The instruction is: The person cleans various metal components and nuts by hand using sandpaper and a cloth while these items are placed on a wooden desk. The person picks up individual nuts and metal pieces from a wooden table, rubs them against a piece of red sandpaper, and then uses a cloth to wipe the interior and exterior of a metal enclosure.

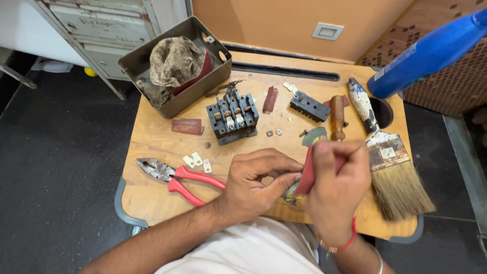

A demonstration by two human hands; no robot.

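My left hand (pixel 256 182) pinches a small metal part at its fingertips, near the front edge of the wooden desk (pixel 152 147). Pressed against that part is a folded dark red sheet of sandpaper (pixel 308 175), which my right hand (pixel 337 190) grips. The part itself is mostly hidden by my fingers. Both hands meet over the front middle of the desk.
Red-handled pliers (pixel 177 177) lie left of my hands, a wide paintbrush (pixel 390 167) to the right. Behind are a dark switch block (pixel 232 117), a smaller black block (pixel 309 106), a wooden-handled screwdriver (pixel 337 117), small metal contacts (pixel 197 161), a grey metal box with a rag (pixel 175 63) and a blue bottle (pixel 431 53).
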